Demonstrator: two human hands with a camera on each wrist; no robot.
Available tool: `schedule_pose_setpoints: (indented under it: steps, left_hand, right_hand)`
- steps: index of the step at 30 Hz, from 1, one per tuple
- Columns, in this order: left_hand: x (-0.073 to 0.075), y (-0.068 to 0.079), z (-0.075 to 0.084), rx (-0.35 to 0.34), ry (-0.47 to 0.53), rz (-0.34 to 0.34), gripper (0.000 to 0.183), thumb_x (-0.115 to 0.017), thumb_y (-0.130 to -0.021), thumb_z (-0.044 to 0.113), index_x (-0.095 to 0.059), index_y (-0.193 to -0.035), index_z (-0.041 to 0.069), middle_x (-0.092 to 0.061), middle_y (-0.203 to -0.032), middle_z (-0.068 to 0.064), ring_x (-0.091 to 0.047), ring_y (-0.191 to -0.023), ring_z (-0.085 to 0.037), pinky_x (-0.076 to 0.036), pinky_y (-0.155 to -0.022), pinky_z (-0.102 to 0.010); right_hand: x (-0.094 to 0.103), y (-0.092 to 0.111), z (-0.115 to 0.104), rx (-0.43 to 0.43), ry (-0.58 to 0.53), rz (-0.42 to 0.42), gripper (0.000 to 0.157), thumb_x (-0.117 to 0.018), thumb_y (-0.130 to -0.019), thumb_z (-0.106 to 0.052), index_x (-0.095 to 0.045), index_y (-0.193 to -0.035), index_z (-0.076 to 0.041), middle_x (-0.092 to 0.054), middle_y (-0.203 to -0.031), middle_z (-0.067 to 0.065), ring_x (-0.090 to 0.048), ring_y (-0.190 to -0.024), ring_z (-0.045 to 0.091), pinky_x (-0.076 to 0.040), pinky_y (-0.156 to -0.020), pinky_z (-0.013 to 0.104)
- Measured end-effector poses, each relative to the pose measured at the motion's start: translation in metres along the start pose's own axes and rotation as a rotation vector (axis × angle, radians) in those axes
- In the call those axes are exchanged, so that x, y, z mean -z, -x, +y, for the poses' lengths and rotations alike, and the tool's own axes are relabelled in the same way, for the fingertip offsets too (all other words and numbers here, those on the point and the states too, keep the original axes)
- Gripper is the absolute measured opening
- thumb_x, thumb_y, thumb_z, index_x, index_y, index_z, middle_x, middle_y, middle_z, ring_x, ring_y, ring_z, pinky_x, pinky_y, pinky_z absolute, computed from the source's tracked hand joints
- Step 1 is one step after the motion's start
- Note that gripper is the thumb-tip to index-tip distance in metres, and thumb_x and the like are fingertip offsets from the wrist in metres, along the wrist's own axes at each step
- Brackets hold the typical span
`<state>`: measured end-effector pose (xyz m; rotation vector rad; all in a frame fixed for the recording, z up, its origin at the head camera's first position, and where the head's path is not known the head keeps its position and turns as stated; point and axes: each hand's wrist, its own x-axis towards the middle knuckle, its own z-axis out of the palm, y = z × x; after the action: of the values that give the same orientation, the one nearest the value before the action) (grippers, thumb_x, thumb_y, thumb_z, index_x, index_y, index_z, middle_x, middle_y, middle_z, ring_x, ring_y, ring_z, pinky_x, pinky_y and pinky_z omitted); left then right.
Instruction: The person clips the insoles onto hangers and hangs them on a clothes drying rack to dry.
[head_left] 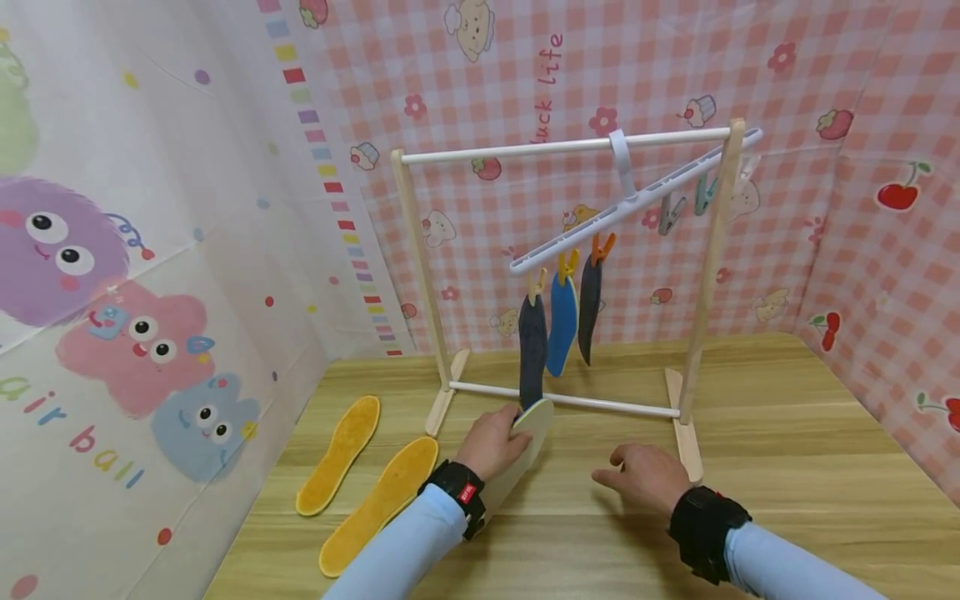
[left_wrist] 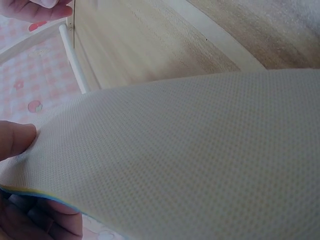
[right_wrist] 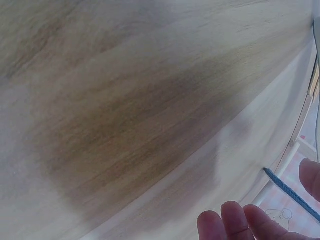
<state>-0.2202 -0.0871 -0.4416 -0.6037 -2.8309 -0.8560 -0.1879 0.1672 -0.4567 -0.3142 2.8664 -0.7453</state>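
Pinching the pale insole [head_left: 533,447] near its upper end: my left hand [head_left: 491,442] has the thumb on the mesh face, fingers behind. It's up on edge, in front of the rack [head_left: 422,267]; lower end is behind my wrist, so can't tell if it meets the surface [head_left: 810,500].

Right hand [head_left: 651,477] is empty, fingers loosely bent, over the surface near the rack's right foot.

Hanger [head_left: 585,227] hooks on the top bar, badly tilted, left end low. Near dark insole [head_left: 532,342], blue insole [head_left: 562,325] and far dark insole [head_left: 590,308] hang from clips at that end; a grey clip [head_left: 670,215] and teal clip [head_left: 704,195] sit higher, holding nothing. Two yellow insoles lie flat at left.

Risks, my guess: more weight on the low end could steepen the tilt and slide the hook along the bar. My pale insole overlaps the near dark one's bottom in the head view, touching or not unclear; a careless lift could knock it loose. Gripping only one end, the insole could flop or twist away.
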Motion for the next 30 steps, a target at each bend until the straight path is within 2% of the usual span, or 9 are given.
schedule_pose_setpoints:
  steps: [12,20,25,30]
  left_hand:
    - [-0.003,0.004,0.0,-0.005,0.008,0.006,0.014,-0.071,-0.089,0.016,-0.061,-0.094,0.009,-0.067,-0.079,-0.003,-0.054,-0.061,-0.01,-0.042,-0.053,-0.024]
    - [-0.009,0.005,-0.003,0.028,0.022,-0.014,0.014,-0.071,-0.09,0.017,-0.061,-0.096,0.009,-0.068,-0.084,-0.004,-0.055,-0.063,-0.01,-0.044,-0.054,-0.023]
    - [-0.01,0.004,-0.004,0.015,0.019,0.003,0.013,-0.071,-0.089,0.016,-0.062,-0.095,0.009,-0.068,-0.083,-0.004,-0.055,-0.063,-0.01,-0.044,-0.054,-0.023]
    - [-0.004,-0.002,-0.001,-0.006,0.015,0.037,0.012,-0.069,-0.089,0.016,-0.064,-0.095,0.008,-0.067,-0.081,-0.003,-0.054,-0.063,-0.011,-0.043,-0.055,-0.024]
  right_hand:
    - [-0.001,0.002,0.002,-0.006,0.01,0.014,0.044,-0.073,-0.086,-0.043,-0.071,-0.103,-0.003,-0.071,-0.098,0.011,-0.065,-0.085,0.027,-0.05,-0.071,0.045]
    - [-0.005,0.007,0.006,-0.02,0.004,0.036,0.042,-0.075,-0.085,-0.042,-0.072,-0.101,-0.004,-0.071,-0.098,0.011,-0.065,-0.085,0.028,-0.05,-0.069,0.046]
    - [-0.006,0.008,0.007,-0.008,0.004,0.051,0.042,-0.074,-0.084,-0.042,-0.072,-0.101,-0.004,-0.071,-0.098,0.01,-0.066,-0.084,0.027,-0.051,-0.069,0.045]
    - [0.002,0.004,0.006,-0.02,0.011,0.036,0.045,-0.072,-0.087,-0.043,-0.071,-0.105,-0.003,-0.071,-0.1,0.012,-0.066,-0.086,0.028,-0.051,-0.07,0.045]
